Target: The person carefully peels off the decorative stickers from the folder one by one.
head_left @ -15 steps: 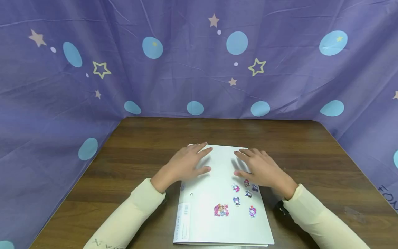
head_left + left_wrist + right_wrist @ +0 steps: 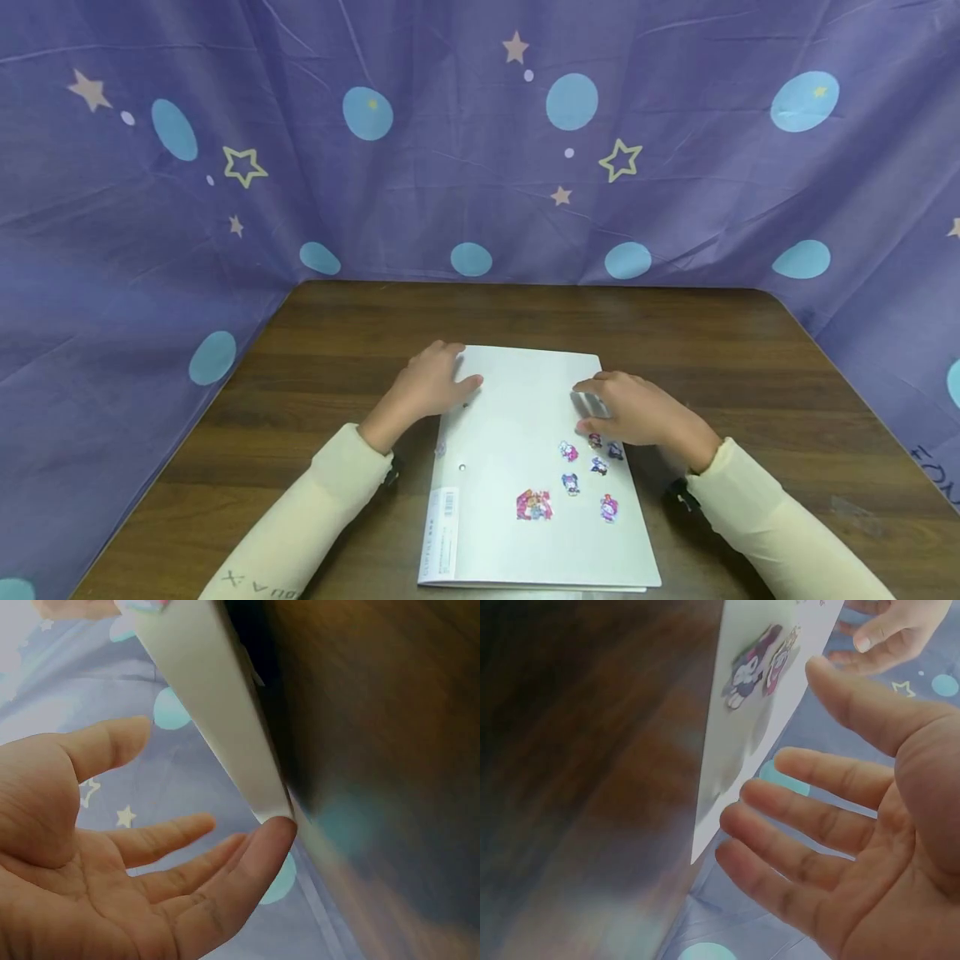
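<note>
A white file folder lies closed on the table, with a label strip along its lower left spine. Several cartoon stickers dot its lower and right part. My left hand is at the folder's upper left edge, thumb over the cover. In the left wrist view one fingertip of the left hand meets the folder's corner, the other fingers loosely spread. My right hand hovers at the right edge above the top stickers. Relaxed, spread fingers of the right hand show in the right wrist view, holding nothing.
The brown wooden table extends around the folder on all sides. Behind and beside it hangs a purple cloth with blue dots and stars. A bit of clear tape sticks to the table at the right.
My left hand has moved left, from over the cover to the folder's upper left edge. The right hand has shifted slightly right and nearer to me. The folder stays put.
</note>
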Tool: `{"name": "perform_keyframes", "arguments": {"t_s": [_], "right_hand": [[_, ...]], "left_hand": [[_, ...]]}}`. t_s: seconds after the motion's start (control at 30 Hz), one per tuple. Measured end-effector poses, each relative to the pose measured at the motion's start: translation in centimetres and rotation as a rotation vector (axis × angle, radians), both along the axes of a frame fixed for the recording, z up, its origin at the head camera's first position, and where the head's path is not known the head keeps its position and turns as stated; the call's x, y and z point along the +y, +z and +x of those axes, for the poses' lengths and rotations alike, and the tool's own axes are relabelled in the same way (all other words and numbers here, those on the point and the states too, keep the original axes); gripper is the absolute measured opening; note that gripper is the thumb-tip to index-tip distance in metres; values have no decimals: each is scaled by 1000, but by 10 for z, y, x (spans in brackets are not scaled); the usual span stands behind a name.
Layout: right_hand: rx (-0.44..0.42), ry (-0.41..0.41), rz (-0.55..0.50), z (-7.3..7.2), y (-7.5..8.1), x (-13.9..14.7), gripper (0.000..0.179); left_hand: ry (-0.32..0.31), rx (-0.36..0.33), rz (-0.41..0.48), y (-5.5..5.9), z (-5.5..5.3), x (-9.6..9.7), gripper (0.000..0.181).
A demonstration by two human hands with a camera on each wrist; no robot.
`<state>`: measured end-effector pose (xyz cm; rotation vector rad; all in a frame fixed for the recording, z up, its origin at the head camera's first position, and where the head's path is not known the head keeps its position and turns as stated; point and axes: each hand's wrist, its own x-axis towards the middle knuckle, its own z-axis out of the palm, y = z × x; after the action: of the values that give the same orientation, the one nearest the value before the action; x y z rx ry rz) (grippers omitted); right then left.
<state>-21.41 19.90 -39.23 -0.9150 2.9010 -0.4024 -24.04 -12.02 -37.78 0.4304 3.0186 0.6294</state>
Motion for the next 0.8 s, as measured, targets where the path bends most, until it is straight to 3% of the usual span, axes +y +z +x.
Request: {"name": "perform_keyframes", "arguments": {"t_s": [0.2, 0.43, 0.57, 0.8], "right_hand": [[-110, 0, -25, -2, 0, 3, 54], [-141, 13, -36, -3, -1, 5, 55], [-152, 14, -23, -2, 0, 5, 56], [-200, -21, 1, -2, 2, 4, 65]], "left_hand": [[3, -60, 24, -2, -5, -6, 71], [3, -145, 38, -4, -8, -9, 72], [0, -160, 58, -5, -8, -10, 73], [32, -272, 264, -4, -11, -13, 71]]}}
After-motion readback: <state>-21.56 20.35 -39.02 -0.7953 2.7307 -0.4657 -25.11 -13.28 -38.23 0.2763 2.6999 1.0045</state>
